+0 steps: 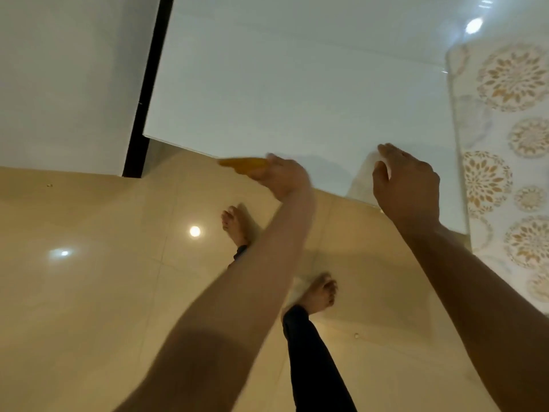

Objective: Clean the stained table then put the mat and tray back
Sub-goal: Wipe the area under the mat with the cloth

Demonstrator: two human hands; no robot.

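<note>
Wiping seems under way: the left hand (282,176) grips a yellow cloth (245,165) at the table (297,84) edge, the right hand (407,179) presses white paper (364,179) flat, so next sweep inward.

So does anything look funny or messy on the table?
Yes. The patterned mat is pushed to the table's right edge and droops over it. The left hand holds something yellow at the near edge; it is too blurred to name. No stain shows.
</note>
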